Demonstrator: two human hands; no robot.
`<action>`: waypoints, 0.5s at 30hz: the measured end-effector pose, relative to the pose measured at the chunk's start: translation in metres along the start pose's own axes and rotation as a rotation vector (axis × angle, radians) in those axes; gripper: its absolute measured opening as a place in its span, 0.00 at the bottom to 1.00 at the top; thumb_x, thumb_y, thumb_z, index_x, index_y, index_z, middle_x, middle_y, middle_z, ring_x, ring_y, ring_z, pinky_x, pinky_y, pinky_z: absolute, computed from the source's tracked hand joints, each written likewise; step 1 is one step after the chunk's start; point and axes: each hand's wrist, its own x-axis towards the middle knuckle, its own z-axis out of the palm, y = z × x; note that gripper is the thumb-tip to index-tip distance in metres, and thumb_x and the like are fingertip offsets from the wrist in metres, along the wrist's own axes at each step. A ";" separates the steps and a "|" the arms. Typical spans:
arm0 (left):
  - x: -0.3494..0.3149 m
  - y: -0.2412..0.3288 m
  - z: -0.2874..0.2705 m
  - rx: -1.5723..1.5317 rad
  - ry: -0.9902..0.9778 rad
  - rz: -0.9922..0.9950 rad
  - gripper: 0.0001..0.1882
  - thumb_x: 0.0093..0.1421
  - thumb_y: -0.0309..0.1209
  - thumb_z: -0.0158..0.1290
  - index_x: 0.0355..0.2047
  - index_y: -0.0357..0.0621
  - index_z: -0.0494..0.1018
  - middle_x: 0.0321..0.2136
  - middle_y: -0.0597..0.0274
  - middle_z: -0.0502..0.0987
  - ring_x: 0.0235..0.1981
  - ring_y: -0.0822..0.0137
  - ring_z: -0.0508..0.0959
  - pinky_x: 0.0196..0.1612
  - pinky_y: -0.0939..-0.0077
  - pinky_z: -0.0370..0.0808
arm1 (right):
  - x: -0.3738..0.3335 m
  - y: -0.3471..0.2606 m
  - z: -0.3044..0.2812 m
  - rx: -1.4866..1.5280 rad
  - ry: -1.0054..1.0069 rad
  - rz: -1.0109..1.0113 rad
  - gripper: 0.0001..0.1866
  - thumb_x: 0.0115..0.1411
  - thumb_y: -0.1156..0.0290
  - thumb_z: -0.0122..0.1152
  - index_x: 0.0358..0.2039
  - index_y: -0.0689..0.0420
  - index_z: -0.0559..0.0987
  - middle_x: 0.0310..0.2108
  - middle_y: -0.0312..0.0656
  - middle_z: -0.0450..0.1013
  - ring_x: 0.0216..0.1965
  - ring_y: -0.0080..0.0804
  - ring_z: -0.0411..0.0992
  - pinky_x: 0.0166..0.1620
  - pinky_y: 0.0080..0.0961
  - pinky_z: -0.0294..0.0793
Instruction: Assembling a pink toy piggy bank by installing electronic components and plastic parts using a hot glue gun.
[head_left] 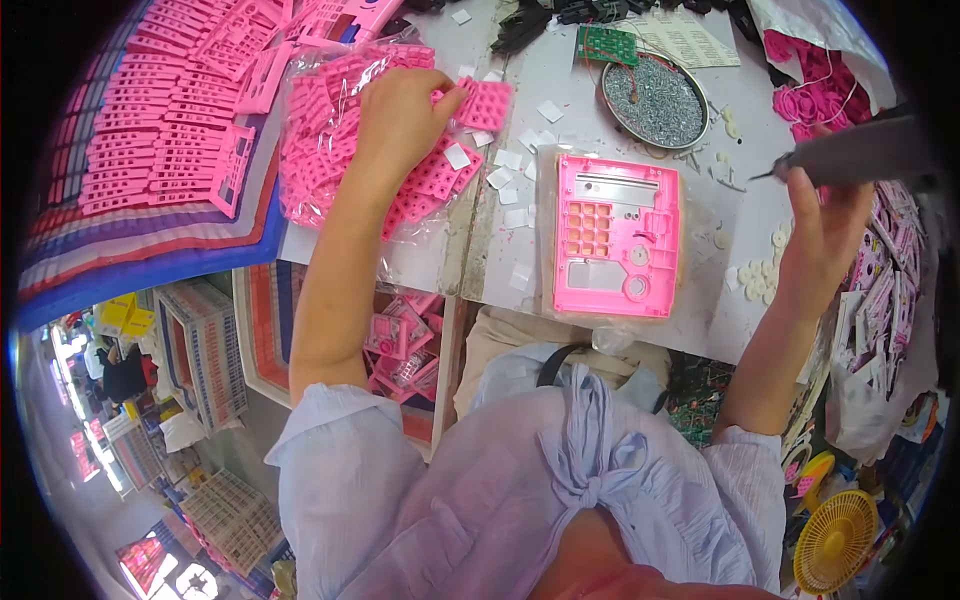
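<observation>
My left hand is over a clear bag of pink parts, its fingers closed on the edge of a pink button pad. Under and around that hand lies the heap of similar pink button pads in the bag. At the right, my right hand is wrapped round a dark grey electric screwdriver, whose thin bit points left. A pink plastic housing lies between the hands, showing a grid of square openings, a long slot and round recesses. Neither hand touches it.
A round dish of small screws stands behind the housing, beside a green circuit board. White square pads lie scattered on the table. Stacked pink housings fill a crate at the left. Bagged printed parts lie far right, above a yellow fan.
</observation>
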 end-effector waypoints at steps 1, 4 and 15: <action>-0.006 -0.003 -0.001 0.014 0.097 0.076 0.13 0.62 0.36 0.59 0.39 0.38 0.80 0.32 0.52 0.82 0.34 0.56 0.82 0.42 0.60 0.76 | -0.007 -0.002 0.008 -0.160 0.119 -0.218 0.32 0.57 0.82 0.67 0.61 0.64 0.65 0.58 0.50 0.66 0.59 0.38 0.67 0.59 0.40 0.71; -0.027 0.013 0.000 -0.444 0.223 -0.130 0.11 0.65 0.33 0.57 0.41 0.36 0.79 0.32 0.57 0.82 0.31 0.64 0.82 0.36 0.69 0.77 | -0.020 -0.013 0.009 -0.151 0.224 -0.544 0.33 0.57 0.82 0.65 0.62 0.64 0.64 0.57 0.51 0.68 0.60 0.39 0.68 0.60 0.39 0.70; -0.123 0.117 0.009 -1.444 -0.136 -0.327 0.14 0.67 0.22 0.53 0.52 0.35 0.69 0.44 0.58 0.79 0.40 0.72 0.79 0.44 0.77 0.78 | -0.049 -0.010 0.076 0.207 -0.602 0.351 0.10 0.62 0.71 0.65 0.42 0.62 0.80 0.30 0.39 0.78 0.32 0.27 0.77 0.41 0.21 0.78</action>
